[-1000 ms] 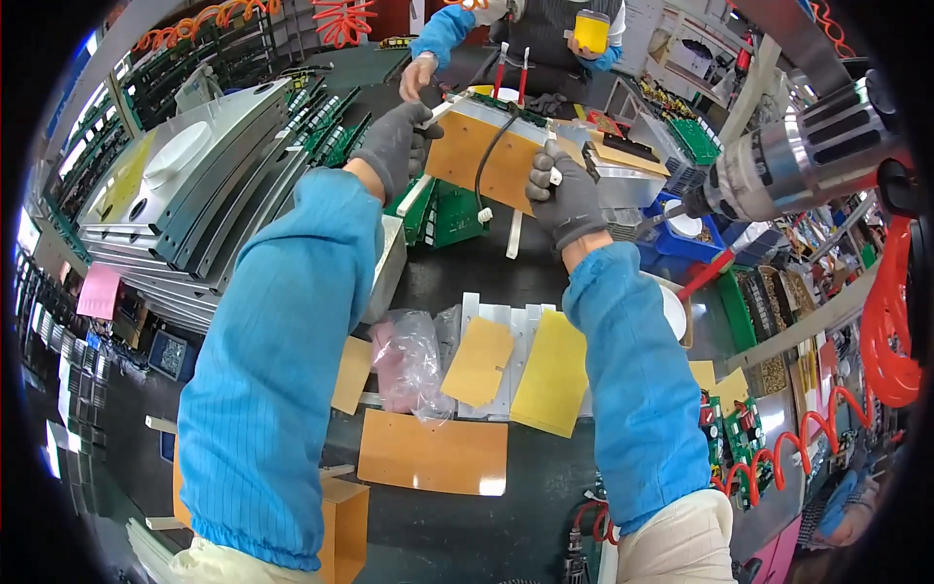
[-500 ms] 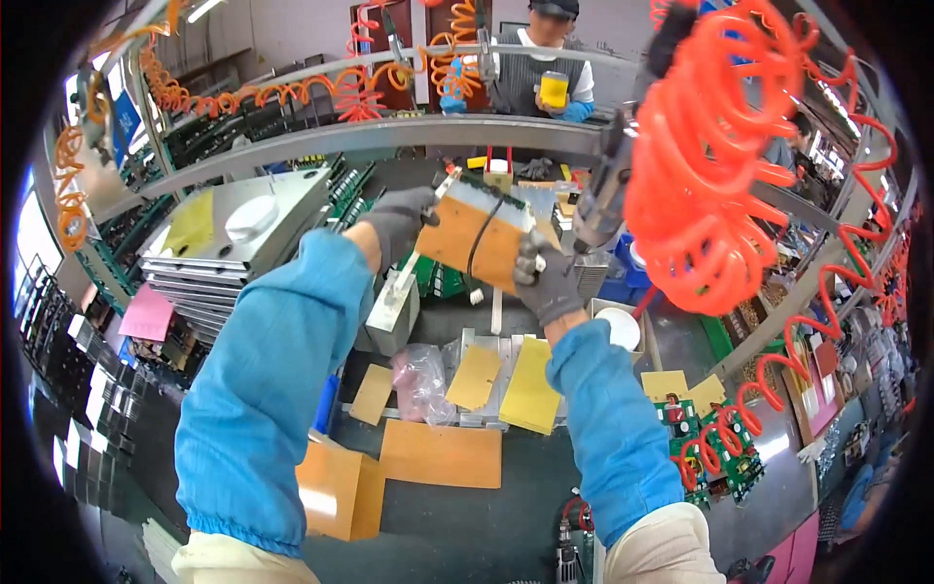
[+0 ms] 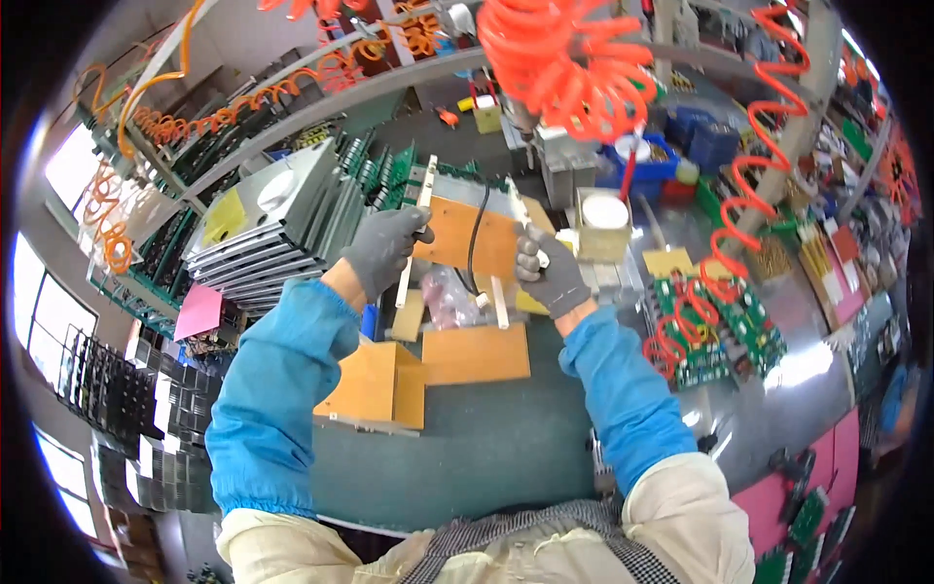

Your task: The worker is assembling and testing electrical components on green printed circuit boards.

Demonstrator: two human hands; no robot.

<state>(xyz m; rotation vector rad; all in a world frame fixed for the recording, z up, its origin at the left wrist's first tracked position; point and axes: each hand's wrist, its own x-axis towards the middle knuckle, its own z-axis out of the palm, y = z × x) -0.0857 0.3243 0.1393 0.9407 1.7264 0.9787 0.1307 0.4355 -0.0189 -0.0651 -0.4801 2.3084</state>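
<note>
Orange-faced assembly (image 3: 449,236) spans between left hand (image 3: 385,252) and right hand (image 3: 555,274) (both curled firmly around its edges).

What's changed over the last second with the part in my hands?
The orange-faced unit has come back toward you, now hiding part of the plastic bag. Your left hand and right hand kept hold. The loose orange sheet stayed on the bench.

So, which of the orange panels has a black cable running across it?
The orange panel held between the left hand and the right hand; the flat orange sheet and folded orange piece below it show none.
</note>
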